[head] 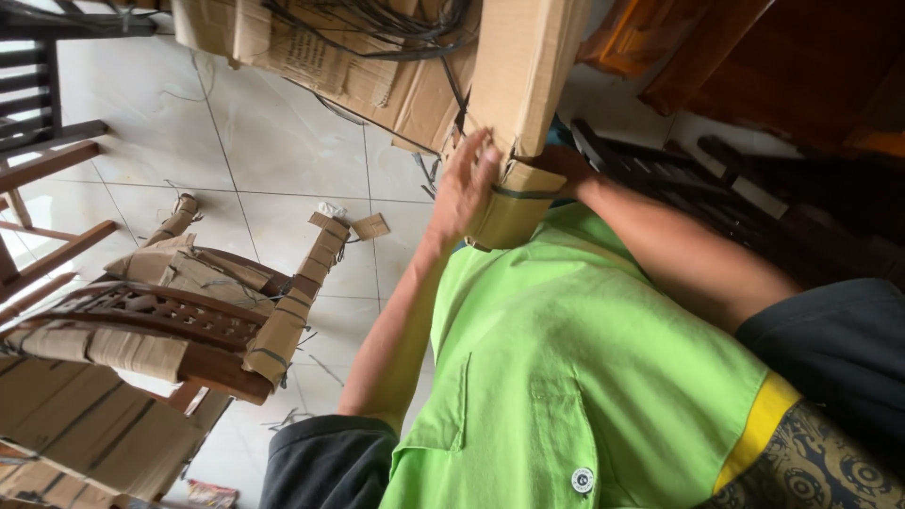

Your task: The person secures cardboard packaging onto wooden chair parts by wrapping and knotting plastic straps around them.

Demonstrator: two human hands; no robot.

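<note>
- Left hand (464, 184) flat against a cardboard-wrapped leg (514, 203), fingers together and lying along the wrap.
- Right hand (556, 162) mostly hidden behind the same leg; fingers impossible to tell.
- Leg at top centre, just above the green shirt (556, 358), bound by a dark strap (524, 192).
- Below a larger cardboard panel (523, 66) with black cords (396, 28).
- At left, on the tiled floor (273, 160), a partly wrapped wooden chair (179, 320).

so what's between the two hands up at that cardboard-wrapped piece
In the head view, the strapped cardboard-wrapped piece sits between them: left hand flat on its near side, right hand mostly hidden behind it.
</note>
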